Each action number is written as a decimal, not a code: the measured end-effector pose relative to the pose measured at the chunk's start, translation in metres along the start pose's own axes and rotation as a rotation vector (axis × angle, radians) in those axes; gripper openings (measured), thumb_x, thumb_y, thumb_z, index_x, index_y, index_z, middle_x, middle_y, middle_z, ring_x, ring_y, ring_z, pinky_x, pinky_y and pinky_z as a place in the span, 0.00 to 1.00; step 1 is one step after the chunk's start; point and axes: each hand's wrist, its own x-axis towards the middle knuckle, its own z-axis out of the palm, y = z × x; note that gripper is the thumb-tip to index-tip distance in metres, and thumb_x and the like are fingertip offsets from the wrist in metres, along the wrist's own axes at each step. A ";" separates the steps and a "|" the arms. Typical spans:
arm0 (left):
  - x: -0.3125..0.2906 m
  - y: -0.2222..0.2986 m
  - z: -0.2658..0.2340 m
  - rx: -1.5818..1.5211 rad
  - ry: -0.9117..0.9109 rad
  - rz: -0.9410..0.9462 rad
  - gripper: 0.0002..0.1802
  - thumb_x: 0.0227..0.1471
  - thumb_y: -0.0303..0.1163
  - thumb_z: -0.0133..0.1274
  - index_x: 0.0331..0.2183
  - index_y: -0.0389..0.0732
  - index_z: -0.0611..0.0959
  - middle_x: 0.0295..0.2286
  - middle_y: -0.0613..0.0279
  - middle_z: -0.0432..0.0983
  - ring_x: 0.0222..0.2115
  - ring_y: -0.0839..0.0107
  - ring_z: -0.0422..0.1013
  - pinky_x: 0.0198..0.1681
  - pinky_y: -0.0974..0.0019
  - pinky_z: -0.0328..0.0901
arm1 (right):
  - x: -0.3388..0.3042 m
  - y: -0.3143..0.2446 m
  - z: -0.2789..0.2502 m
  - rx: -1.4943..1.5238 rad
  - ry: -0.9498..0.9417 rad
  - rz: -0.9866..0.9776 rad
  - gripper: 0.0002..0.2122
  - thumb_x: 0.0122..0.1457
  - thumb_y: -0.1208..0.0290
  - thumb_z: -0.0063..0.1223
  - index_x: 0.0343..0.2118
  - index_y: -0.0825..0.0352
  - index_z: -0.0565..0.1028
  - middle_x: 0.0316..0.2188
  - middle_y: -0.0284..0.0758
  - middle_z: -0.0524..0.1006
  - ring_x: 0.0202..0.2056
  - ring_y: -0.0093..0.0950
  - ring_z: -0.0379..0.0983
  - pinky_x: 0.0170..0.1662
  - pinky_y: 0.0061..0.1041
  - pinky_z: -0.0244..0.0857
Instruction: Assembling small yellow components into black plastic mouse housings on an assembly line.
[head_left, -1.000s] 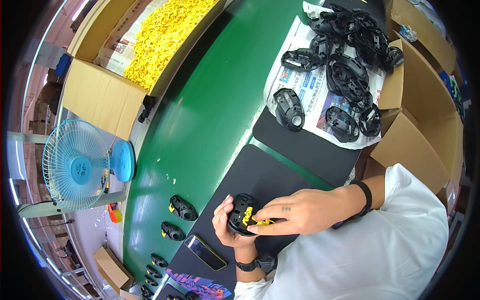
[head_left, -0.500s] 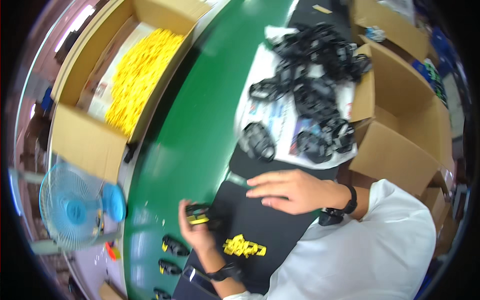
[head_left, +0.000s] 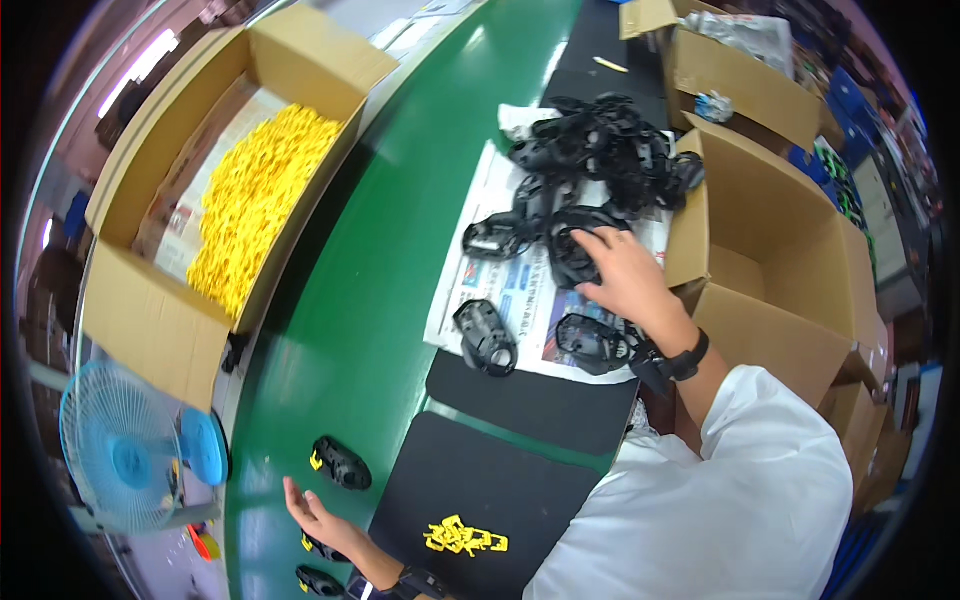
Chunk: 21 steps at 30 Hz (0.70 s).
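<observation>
My right hand [head_left: 635, 280] reaches over the newspaper [head_left: 455, 275], its fingers spread and touching a black plastic shell [head_left: 572, 262] at the near side of a heap of black shells [head_left: 600, 140]. Two other black shells, one on the left [head_left: 486, 338] and one on the right [head_left: 590, 340], lie closer to me on the paper. My left hand [head_left: 325, 522] is open with nothing in it, over the green surface [head_left: 330, 370]. Just beyond it rests a black shell with a yellow clip [head_left: 340, 463]. Similar shells [head_left: 320, 580] lie nearer, one partly hidden by this hand.
Several small yellow plastic pieces [head_left: 462, 537] lie on a black mat [head_left: 510, 480] before me. A cardboard box [head_left: 150, 320] full of yellow pieces [head_left: 265, 205] stands at left, near a blue fan [head_left: 130, 460]. Another open cardboard box [head_left: 790, 330] stands at right.
My left hand has let go of the black shell with the yellow clip, which now lies on the green surface. My right hand has moved from above the mat to the shells on the newspaper.
</observation>
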 end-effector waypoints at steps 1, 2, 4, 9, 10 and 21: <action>-0.007 -0.001 -0.007 0.001 -0.032 0.072 0.20 0.62 0.28 0.41 0.54 0.34 0.71 0.54 0.55 0.67 0.55 0.66 0.62 0.58 0.62 0.57 | 0.001 -0.004 -0.004 0.030 0.027 -0.008 0.31 0.45 0.64 0.65 0.54 0.64 0.71 0.51 0.45 0.71 0.52 0.45 0.66 0.55 0.37 0.64; -0.019 -0.002 -0.010 -0.093 -0.097 0.021 0.19 0.61 0.28 0.41 0.52 0.34 0.73 0.52 0.54 0.69 0.52 0.65 0.65 0.54 0.62 0.61 | 0.002 -0.009 -0.009 0.065 0.048 -0.019 0.30 0.44 0.66 0.64 0.54 0.64 0.72 0.52 0.46 0.70 0.52 0.45 0.66 0.55 0.38 0.63; -0.045 0.032 0.000 -0.177 -0.281 -0.063 0.20 0.60 0.35 0.46 0.49 0.32 0.73 0.45 0.49 0.73 0.43 0.60 0.74 0.45 0.62 0.69 | -0.009 -0.026 -0.032 0.252 0.089 -0.130 0.27 0.43 0.70 0.61 0.51 0.65 0.74 0.53 0.48 0.69 0.53 0.45 0.67 0.56 0.39 0.62; -0.091 0.067 0.014 -0.566 -1.195 -0.526 0.52 0.52 0.64 0.50 0.62 0.33 0.59 0.53 0.41 0.67 0.50 0.54 0.71 0.49 0.53 0.70 | -0.023 -0.116 -0.059 0.778 -0.784 -0.882 0.23 0.44 0.66 0.62 0.46 0.67 0.75 0.50 0.47 0.71 0.50 0.44 0.70 0.52 0.39 0.64; -0.103 0.071 0.010 -0.580 -1.297 -0.643 0.57 0.49 0.65 0.54 0.64 0.34 0.54 0.58 0.45 0.61 0.57 0.56 0.63 0.56 0.53 0.63 | -0.031 -0.141 -0.049 0.787 -0.929 -1.018 0.23 0.44 0.65 0.62 0.45 0.68 0.74 0.47 0.48 0.73 0.49 0.44 0.70 0.51 0.38 0.65; -0.201 0.018 -0.069 -0.629 -1.150 -0.660 0.56 0.36 0.46 0.72 0.60 0.33 0.61 0.54 0.57 0.62 0.54 0.69 0.59 0.60 0.66 0.51 | -0.099 -0.254 0.014 0.720 -0.897 -1.177 0.19 0.45 0.53 0.68 0.30 0.63 0.75 0.22 0.29 0.76 0.24 0.28 0.77 0.24 0.26 0.70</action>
